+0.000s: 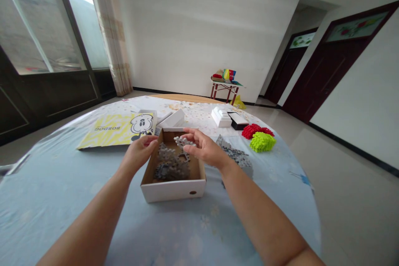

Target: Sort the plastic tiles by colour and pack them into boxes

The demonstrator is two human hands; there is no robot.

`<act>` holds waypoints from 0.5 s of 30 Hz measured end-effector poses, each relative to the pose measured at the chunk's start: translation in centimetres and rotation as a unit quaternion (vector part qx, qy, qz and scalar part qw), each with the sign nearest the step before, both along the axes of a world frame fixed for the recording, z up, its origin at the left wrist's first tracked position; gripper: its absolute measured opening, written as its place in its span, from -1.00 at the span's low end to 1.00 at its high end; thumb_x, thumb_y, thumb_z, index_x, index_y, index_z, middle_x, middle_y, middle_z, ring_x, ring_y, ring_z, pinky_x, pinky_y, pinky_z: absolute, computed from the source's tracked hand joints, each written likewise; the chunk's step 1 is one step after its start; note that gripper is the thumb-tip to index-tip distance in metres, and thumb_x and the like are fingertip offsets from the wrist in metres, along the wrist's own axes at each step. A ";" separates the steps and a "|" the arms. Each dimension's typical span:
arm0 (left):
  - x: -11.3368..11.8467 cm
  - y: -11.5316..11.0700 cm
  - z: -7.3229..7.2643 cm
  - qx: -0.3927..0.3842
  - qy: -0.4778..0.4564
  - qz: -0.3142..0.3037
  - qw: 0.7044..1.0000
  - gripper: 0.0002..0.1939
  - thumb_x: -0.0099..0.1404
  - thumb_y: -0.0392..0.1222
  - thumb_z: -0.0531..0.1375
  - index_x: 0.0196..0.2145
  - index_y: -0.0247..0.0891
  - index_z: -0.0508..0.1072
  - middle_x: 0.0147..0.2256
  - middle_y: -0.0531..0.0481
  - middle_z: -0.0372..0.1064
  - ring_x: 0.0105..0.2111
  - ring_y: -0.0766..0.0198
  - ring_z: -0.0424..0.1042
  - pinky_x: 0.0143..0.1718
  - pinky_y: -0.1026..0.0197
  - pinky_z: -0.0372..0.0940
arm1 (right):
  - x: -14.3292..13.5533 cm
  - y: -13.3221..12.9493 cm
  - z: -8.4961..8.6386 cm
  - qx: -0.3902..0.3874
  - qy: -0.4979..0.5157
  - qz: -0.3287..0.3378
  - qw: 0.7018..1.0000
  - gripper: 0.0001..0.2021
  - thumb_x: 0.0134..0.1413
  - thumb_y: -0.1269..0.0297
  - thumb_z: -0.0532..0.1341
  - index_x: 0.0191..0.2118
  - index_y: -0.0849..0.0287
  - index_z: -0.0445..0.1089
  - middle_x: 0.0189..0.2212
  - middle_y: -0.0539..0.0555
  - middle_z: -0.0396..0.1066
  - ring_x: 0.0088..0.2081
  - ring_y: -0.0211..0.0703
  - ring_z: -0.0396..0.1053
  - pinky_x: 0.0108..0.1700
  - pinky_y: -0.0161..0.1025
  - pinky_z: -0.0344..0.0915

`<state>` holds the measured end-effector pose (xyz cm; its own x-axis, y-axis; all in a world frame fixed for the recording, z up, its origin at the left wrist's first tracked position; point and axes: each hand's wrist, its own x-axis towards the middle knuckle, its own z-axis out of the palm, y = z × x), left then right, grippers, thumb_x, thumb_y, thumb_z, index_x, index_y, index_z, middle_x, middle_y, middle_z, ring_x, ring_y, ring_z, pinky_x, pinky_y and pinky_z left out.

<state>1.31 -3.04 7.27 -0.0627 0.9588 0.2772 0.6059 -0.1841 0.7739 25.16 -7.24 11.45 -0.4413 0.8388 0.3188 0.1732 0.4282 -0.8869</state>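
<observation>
An open white box [173, 191] with a brown inside stands on the table in front of me. Small grey pieces [171, 164] lie in it, partly blurred. My right hand [204, 147] is closed on grey pieces [183, 141] above the box's right side. At the box's left rim is my left hand [141, 149], its fingers bent together; whether they grip the rim cannot be made out. A pile of grey pieces [237, 156] sits right of the box, partly behind my right forearm.
A yellow BOBDOG packet [112, 131] lies on the blue and white tablecloth [174, 232] at the left. Farther back are white boxes [221, 116] and a black one [238, 121]. Red pieces [255, 130] and lime-green pieces [262, 142] are at the right.
</observation>
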 end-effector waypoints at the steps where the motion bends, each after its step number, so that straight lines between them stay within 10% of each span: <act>1: 0.0 0.0 0.0 0.000 0.000 0.001 1.000 -0.52 0.05 0.09 0.07 -0.21 -0.31 0.46 -0.36 -0.06 0.48 -0.31 0.16 0.43 -0.25 0.20 0.29 | 0.1 0.0 -0.1 -0.009 0.010 0.021 1.000 -0.42 -0.02 0.17 0.22 0.15 0.03 0.08 0.02 0.09 0.28 0.04 -0.16 0.25 0.09 -0.12 0.17; 4: 0.1 -0.2 0.2 0.005 0.016 0.010 1.000 -0.53 0.04 0.07 0.07 -0.21 -0.31 0.47 -0.36 -0.06 0.48 -0.32 0.16 0.42 -0.24 0.19 0.28 | 1.3 0.0 -0.3 -0.012 0.037 0.025 0.999 -0.45 0.01 0.15 0.20 0.14 0.06 0.09 0.06 0.12 0.25 0.10 -0.17 0.20 0.13 -0.12 0.13; 9: 0.3 -0.3 0.5 -0.004 0.027 0.017 0.999 -0.55 0.03 0.03 0.06 -0.23 -0.30 0.48 -0.36 -0.06 0.48 -0.32 0.15 0.41 -0.26 0.20 0.28 | 6.8 1.2 -2.0 0.032 0.009 -0.148 0.988 -0.62 0.04 0.14 0.14 -0.02 0.16 0.27 -0.07 0.14 0.38 -0.02 -0.16 0.32 0.04 -0.13 0.23; 15: 0.3 -0.2 0.4 -0.010 0.034 0.007 0.999 -0.52 0.02 0.04 0.08 -0.20 -0.34 0.46 -0.37 -0.05 0.49 -0.34 0.16 0.39 -0.27 0.21 0.27 | 15.0 1.8 -4.5 0.091 -0.217 -0.365 0.901 -0.69 0.01 0.22 0.14 -0.11 0.21 0.37 -0.13 0.17 0.42 -0.06 -0.08 0.34 0.05 -0.08 0.19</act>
<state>1.57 -3.24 7.70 -0.0588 0.9630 0.2630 0.6598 -0.1602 0.7342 40.16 -5.47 6.98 0.0899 0.9074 0.4105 0.7804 0.1919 -0.5951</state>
